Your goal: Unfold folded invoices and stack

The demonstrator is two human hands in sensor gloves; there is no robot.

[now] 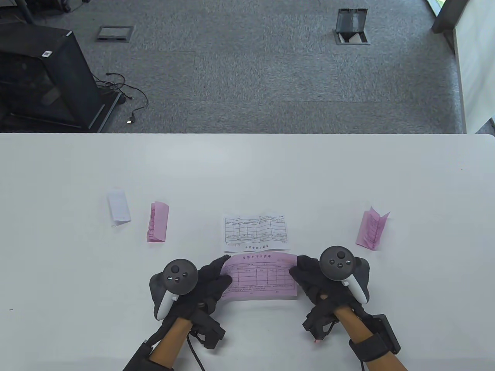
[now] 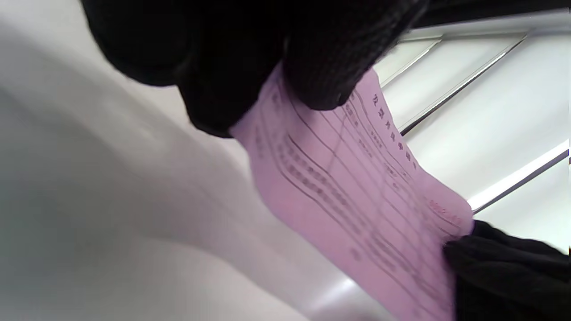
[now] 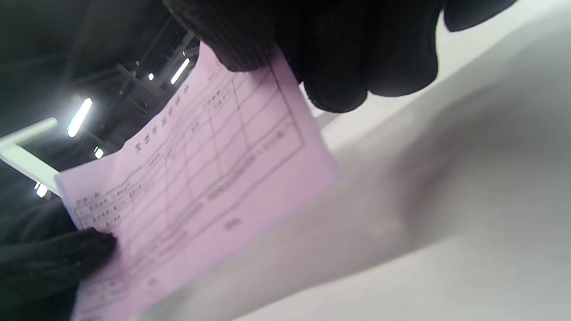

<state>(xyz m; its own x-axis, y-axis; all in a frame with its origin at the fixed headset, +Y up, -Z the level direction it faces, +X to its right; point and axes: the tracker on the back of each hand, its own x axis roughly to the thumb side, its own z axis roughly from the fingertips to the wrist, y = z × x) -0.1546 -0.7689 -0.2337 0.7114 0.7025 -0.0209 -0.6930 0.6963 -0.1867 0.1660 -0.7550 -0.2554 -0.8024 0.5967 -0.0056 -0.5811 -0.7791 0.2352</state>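
Observation:
An unfolded pink invoice is held spread open just above the white table, near its front edge. My left hand pinches its left end and my right hand pinches its right end. Both wrist views show the pink invoice stretched between the gloved fingers. An unfolded white invoice lies flat on the table just beyond it. Folded invoices lie on the table: a white one and a pink one at the left, and a pink one at the right.
The white table runs across the view; its far edge meets grey carpet. A black cabinet with loose cables stands on the floor at the far left.

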